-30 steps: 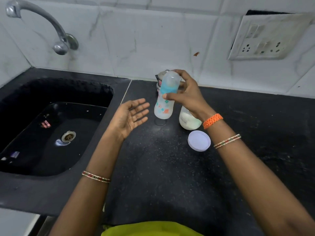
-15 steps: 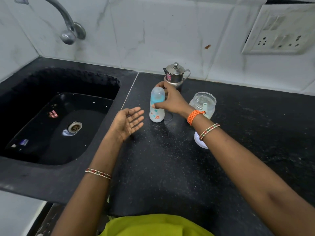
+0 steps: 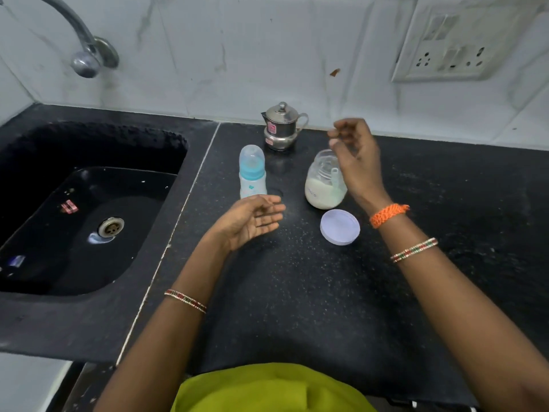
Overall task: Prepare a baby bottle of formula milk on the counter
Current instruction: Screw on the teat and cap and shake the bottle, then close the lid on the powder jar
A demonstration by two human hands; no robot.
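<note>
Both grips empty, left hand (image 3: 252, 220) spread palm-up, right hand (image 3: 355, 159) loosely curled (above formula jar (image 3: 322, 188)), bottle (image 3: 252, 173) standing free

The black counter (image 3: 326, 292) carries a baby bottle (image 3: 252, 172); right of it, jar (image 3: 323, 185), lid (image 3: 340, 226); behind, steel pot (image 3: 280, 126).

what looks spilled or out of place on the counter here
Fine pale specks dust the black counter, thickest between the baby bottle and the open powder jar; possibly spilled formula or just the stone's fleck. The jar's lid lies off beside it.
</note>
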